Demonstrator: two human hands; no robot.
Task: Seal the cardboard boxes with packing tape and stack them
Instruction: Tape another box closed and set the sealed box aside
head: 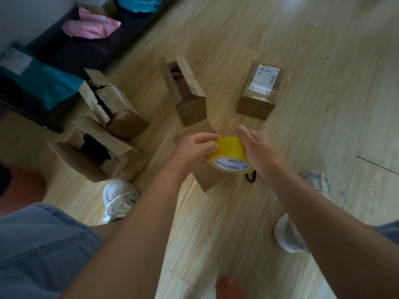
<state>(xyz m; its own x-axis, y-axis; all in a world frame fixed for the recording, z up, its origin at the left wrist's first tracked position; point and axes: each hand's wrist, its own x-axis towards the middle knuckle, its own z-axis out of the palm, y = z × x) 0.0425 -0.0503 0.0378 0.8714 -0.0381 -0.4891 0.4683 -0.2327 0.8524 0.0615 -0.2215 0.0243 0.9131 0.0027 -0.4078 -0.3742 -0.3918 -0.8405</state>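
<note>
Grips a yellow roll of packing tape point(232, 151) in the right hand point(258, 148), curled round its side; pinches at its rim with the left hand point(194, 148), likely seeking the loose end. Holds it, core axis toward the wearer, just above a small brown cardboard box point(208, 180) on pale wood-plank floor point(323, 93). Leaves open-flapped brown cartons point(190, 108) beyond, unsealed, near one labelled closed box point(257, 102).

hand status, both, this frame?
Left hand: fingers curled on the yellow tape roll, pinching at its surface.
Right hand: grips the same roll from the other side.
</note>
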